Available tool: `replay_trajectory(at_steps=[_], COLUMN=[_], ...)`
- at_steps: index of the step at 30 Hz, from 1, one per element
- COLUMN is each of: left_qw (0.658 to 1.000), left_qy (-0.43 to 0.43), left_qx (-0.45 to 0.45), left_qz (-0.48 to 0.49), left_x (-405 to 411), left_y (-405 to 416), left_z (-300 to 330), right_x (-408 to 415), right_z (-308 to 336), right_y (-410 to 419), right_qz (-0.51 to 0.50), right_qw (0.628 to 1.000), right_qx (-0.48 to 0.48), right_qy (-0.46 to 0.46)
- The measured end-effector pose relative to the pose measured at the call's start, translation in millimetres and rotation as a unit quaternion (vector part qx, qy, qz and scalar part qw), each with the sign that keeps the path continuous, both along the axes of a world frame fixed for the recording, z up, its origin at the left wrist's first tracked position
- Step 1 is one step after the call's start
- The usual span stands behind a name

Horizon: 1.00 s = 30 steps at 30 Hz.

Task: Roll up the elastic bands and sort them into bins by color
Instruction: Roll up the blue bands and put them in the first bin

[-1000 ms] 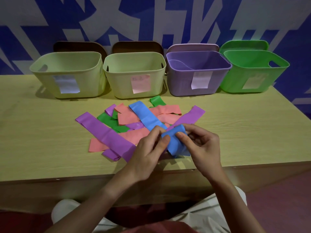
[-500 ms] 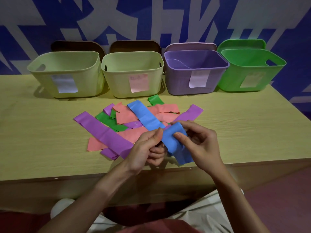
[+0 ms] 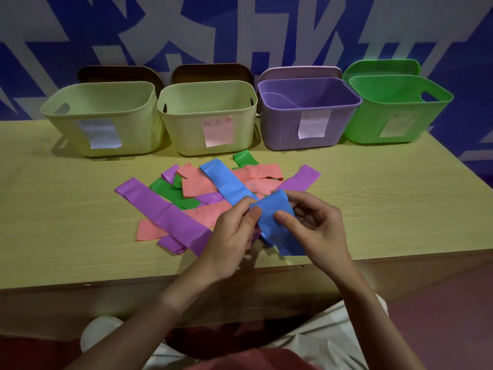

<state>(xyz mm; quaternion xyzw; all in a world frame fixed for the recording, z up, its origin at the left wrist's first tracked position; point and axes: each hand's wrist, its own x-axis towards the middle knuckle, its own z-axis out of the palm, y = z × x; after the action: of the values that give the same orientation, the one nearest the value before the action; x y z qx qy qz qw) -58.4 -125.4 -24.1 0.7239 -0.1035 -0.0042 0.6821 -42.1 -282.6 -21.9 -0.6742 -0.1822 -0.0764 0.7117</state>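
Both hands work at the near edge of the tabletop (image 3: 66, 209), over the near end of the pile. The left hand (image 3: 234, 233) pinches one edge of the blue band (image 3: 274, 222) between thumb and curled fingers, and the right hand (image 3: 312, 225) pinches the opposite edge, thumb on the front face and fingers curled behind. The band is lifted and folded over at the top, with a loose tail hanging toward the table edge; no tight roll is formed yet.

The main risk, as I judge it, is the springy, slick strip slipping from one pinch: the fold would open and the roll would have to be started again. A loose first turn would likely let the finished roll unwind once dropped in a bin.

A second blue band (image 3: 226, 182) lies flat across the pile (image 3: 192, 198) of purple, green and salmon bands, its near end just beside the left hand's fingers. It could be caught and dragged along, disturbing the pile, or rolled in by mistake.

Four bins stand in a row at the back: two pale yellow-green, a purple bin (image 3: 306, 113) and a green bin (image 3: 394, 113). None is blue, and the paper labels are too blurred to read, so choosing between the left pale bin (image 3: 101, 113) and the second pale bin (image 3: 208, 113) could go wrong.
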Motion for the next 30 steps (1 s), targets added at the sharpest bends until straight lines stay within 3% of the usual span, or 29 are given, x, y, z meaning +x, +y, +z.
replay_trajectory(at_steps=[4,11,13,17,23,25,30], left_qw=[0.975,0.924,0.929,0.984,0.999,0.999,0.987], left_qy=[0.124,0.224,0.231,0.142,-0.009,-0.004,0.105], left_qx=[-0.171,-0.279,-0.254,-0.101,0.042,0.031,-0.115], left_qz=[-0.061,-0.137,-0.137,-0.043,-0.004,0.006,-0.033], left_x=[0.3,1.1,1.9,2.5,-0.6,-0.5,-2.0], left_y=[0.5,8.0,8.0,5.6,7.8,7.2,6.8], left_z=[8.1,11.9,13.7,11.1,2.5,3.9,7.5], right_x=[2.0,2.8,3.2,3.3,4.1,3.3,5.6], right_z=[0.3,5.3,5.6,5.1,5.6,3.4,-2.6], right_y=[-1.6,-0.7,-0.1,1.8,5.3,4.9,1.0], right_qz=[0.005,0.009,0.006,-0.003,-0.01,-0.006,0.016], right_qw=[1.0,0.998,0.998,0.999,0.999,0.999,0.998], right_qx=[0.005,-0.029,-0.027,-0.027,-0.031,-0.037,-0.057], right_qy=[-0.002,-0.053,-0.049,-0.022,-0.002,0.005,0.006])
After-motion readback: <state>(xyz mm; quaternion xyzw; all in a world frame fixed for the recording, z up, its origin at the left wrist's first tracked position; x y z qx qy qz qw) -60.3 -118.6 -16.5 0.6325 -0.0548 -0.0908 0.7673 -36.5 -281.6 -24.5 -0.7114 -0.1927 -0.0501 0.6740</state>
